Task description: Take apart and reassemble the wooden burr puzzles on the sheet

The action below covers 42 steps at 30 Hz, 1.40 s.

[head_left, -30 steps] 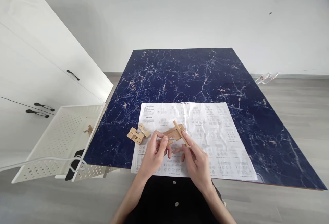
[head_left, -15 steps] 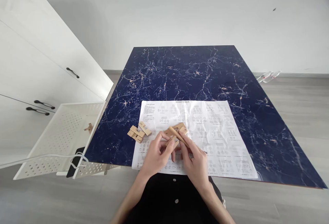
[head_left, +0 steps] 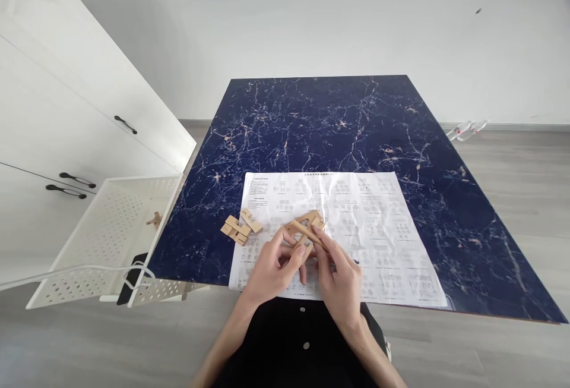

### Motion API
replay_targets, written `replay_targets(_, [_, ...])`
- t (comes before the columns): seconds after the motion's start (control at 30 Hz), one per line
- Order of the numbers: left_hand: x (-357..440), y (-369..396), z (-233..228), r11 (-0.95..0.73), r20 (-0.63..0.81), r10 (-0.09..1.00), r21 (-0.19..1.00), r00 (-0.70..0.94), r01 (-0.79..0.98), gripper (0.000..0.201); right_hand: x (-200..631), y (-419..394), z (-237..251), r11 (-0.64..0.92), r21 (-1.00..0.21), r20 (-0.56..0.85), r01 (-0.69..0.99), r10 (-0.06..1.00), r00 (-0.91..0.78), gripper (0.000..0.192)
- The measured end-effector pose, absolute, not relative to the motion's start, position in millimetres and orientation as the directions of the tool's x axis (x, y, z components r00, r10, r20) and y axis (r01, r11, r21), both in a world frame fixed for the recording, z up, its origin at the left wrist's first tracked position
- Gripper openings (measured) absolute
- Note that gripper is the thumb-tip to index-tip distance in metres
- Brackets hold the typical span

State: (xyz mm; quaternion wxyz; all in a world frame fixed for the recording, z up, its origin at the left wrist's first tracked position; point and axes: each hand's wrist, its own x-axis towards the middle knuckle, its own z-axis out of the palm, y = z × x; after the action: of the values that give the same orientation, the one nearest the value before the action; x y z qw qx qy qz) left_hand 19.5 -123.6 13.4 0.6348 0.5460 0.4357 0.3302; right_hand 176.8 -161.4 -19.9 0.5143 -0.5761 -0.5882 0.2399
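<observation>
My left hand (head_left: 275, 266) is closed, thumb and fingers pinching a light wooden puzzle piece (head_left: 304, 251) that they partly hide. In my right hand (head_left: 337, 278), thumb and fingers grip a slim wooden stick (head_left: 303, 230), which slants across just above the other piece; whether the two touch I cannot tell. Behind my fingertips lie more notched wooden pieces (head_left: 315, 217) on a printed instruction sheet (head_left: 378, 239). Left of my left hand, several notched wooden pieces (head_left: 236, 230) rest close together at the sheet's left edge.
The sheet lies creased along the near edge of a dark blue marbled table (head_left: 320, 126). Left of the table stands a white perforated basket (head_left: 95, 227) with a wooden piece (head_left: 155, 220) inside and a white cable (head_left: 80, 270) across it. White cabinets (head_left: 66, 109) are beyond; clear bottles (head_left: 467, 130) stand at right.
Both hands stay at nearly the same place over the sheet. The stick in my right hand has shifted slightly in angle, and the camera view has moved a little.
</observation>
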Motion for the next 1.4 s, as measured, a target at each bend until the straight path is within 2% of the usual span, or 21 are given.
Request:
replay_targets(0.23, [18.5,-123.9,14.7,0.208,-0.216,0.878,0.976,0.427,0.066,0.033,176.8,-161.0,-18.6,0.189,-0.870,0.317,0.456,0.922,0.221,0.040])
replay_targets(0.47, [16.1,-124.1,12.9,0.221,-0.211,0.888,0.975,0.409,0.023,0.030,178.9,-158.4,-14.8,0.214,-0.876,0.312,0.431,0.935,0.169,0.035])
replay_targets(0.63, [15.6,-124.0,14.4,0.228,-0.214,0.881,0.973,0.422,0.018,0.031,178.7,-159.3,-14.4,0.203,-0.878,0.316,0.433,0.926,0.207,0.028])
replay_targets(1.03, [16.2,-123.5,19.2,0.261,-0.241,0.870,0.965,0.430,0.013,0.035,179.0,-160.4,-14.5,0.226,-0.870,0.338,0.437,0.920,0.197,0.028])
replay_targets(1.23, [19.3,-122.3,19.9,0.189,-0.207,0.879,0.978,0.429,0.085,0.030,179.3,-159.9,-14.2,0.234,-0.868,0.347,0.438,0.916,0.199,0.027])
replay_targets(1.4, [19.4,-121.3,18.2,0.193,-0.197,0.907,0.980,0.372,0.049,0.036,186.7,-160.7,-7.8,0.208,-0.898,0.266,0.388,0.958,0.103,0.032])
